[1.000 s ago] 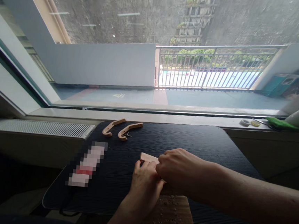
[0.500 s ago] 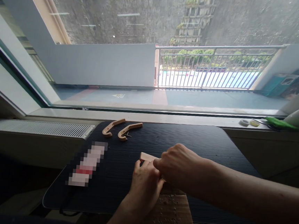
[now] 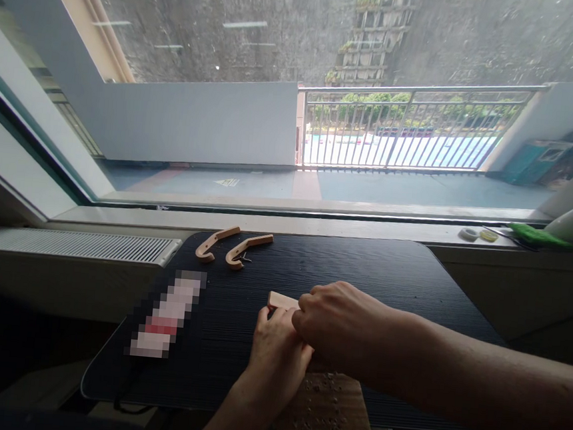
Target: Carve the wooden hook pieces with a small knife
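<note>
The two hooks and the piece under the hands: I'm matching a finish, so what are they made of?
The two hooks look like pale, unfinished wood: matte, light tan, no gloss. The piece under the left hand and right hand looks the same; shavings nearby suggest bare wood.

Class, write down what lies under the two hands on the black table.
A pale wooden piece: only its end shows past the left hand and right hand. A board strewn with shavings lies nearer. The rest of the piece is covered.
</note>
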Demonstrator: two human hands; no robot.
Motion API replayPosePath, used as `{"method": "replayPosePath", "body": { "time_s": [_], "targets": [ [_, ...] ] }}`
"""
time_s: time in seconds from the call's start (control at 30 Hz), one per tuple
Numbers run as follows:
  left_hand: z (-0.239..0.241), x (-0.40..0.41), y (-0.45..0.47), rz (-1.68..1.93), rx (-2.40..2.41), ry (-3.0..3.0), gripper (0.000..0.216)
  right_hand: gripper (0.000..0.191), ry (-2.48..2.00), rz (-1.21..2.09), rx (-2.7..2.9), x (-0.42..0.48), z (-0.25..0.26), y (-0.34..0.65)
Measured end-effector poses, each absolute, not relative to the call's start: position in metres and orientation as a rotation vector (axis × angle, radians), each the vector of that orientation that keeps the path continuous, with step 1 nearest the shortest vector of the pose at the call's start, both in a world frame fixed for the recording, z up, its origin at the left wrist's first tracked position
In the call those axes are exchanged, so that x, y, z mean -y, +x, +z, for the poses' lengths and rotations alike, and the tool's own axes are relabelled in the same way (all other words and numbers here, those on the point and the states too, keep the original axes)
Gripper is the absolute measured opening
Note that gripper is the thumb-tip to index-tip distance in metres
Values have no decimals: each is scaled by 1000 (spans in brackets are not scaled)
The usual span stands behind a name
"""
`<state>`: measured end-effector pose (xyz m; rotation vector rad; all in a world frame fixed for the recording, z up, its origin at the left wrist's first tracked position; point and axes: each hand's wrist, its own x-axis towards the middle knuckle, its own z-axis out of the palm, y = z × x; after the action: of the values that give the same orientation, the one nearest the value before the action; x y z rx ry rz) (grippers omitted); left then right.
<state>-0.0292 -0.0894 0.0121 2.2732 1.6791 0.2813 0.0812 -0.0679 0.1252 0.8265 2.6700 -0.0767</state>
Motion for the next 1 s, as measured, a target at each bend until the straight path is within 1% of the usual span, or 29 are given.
{"method": "replayPosePath", "body": {
  "time_s": [0.13,0.3,0.43,0.53,0.67,1.0],
  "targets": [
    [14,92,-31,360,-1666,2261,18,11,843,-88,-2680,67,126,85],
    [20,94,-30,359,-1668,2266,17,11,819,10,-2716,67,119,89],
    [23,95,-28,330,-1683,2245,16,4,833,65,-2724,70,121,90],
    [22,95,-28,309,-1697,2256,15,9,839,24,-2758,73,129,90],
    [18,96,-29,320,-1680,2288,19,8,779,-69,-2731,74,135,90],
    [19,94,-29,250,-1665,2301,19,11,764,-140,-2675,68,123,87]
  ]
}}
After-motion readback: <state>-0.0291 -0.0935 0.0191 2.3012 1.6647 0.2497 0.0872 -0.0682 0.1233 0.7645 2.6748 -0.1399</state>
